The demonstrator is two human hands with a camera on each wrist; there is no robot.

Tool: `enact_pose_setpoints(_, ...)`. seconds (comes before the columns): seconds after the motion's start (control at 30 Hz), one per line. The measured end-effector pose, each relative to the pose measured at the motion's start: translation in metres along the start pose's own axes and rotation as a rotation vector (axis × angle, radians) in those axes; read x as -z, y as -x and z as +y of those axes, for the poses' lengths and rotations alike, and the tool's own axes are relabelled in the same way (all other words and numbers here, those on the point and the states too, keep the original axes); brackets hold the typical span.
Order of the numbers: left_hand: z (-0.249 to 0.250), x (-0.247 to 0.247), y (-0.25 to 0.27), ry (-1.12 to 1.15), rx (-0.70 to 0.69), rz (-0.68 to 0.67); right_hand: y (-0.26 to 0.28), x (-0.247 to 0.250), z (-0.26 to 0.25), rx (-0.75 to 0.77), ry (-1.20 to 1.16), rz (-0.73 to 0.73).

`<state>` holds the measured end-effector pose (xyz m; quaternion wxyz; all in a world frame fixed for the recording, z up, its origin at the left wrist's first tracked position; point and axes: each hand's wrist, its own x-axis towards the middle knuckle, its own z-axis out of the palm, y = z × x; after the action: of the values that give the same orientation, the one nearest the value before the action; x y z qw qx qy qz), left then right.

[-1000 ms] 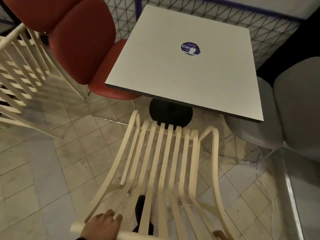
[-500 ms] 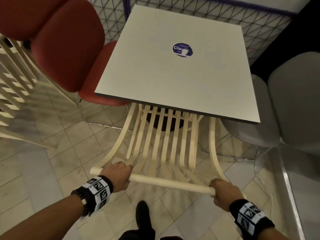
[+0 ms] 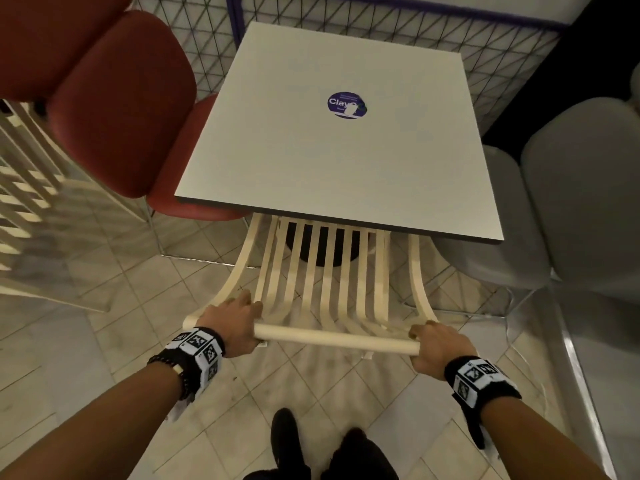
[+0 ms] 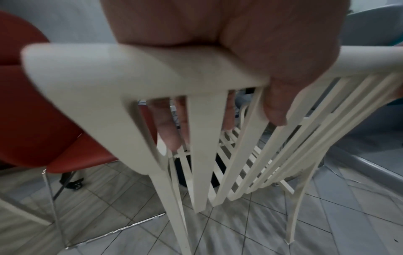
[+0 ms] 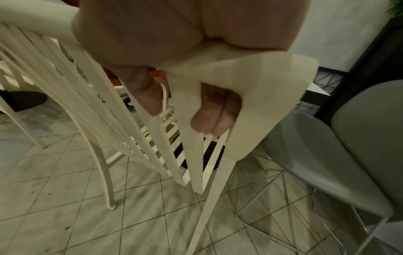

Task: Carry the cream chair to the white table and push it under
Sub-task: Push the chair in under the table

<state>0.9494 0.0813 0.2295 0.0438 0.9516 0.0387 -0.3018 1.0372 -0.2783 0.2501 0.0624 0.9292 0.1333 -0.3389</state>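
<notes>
Both arms extended; left hand (image 3: 232,323), right hand (image 3: 437,347) fingers wrapped round cream chair (image 3: 332,282) top rail.

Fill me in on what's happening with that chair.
A person is tucking the cream chair under the white table. The left hand and the right hand each hold an end of its top rail, fingers curled round it. The front of the seat is already under the near edge of the table; the backrest is still out. A red chair stands at the table's left and a grey chair at its right.
</notes>
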Motion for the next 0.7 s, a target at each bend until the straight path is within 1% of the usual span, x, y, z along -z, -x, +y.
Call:
enact_pose_setpoints(0.1,-0.007,0.001,0.0,-0.012,0.052,-0.043,-0.003,-0.002,0.0,-0.006,0.009,-0.021)
enact_pose_setpoints(0.23,-0.002,0.006,-0.003,-0.022,0.083,-0.097,-0.005,-0.005,0.003,-0.017,0.036,-0.028)
enact_pose_setpoints(0.37,0.001,0.006,-0.003,-0.026,0.136,-0.068,-0.001,-0.005,0.002,-0.023,0.019,-0.008)
enact_pose_setpoints(0.47,0.006,0.003,0.006,-0.02,0.145,-0.029,0.007,-0.006,0.003,-0.007,0.013,-0.005)
enact_pose_setpoints(0.63,0.014,-0.031,0.042,-0.034,0.11,-0.079,0.032,-0.045,0.015,0.03,0.019,-0.021)
enact_pose_setpoints(0.7,0.013,-0.037,0.052,-0.056,0.106,-0.094,0.04,-0.056,0.015,0.05,0.042,-0.032)
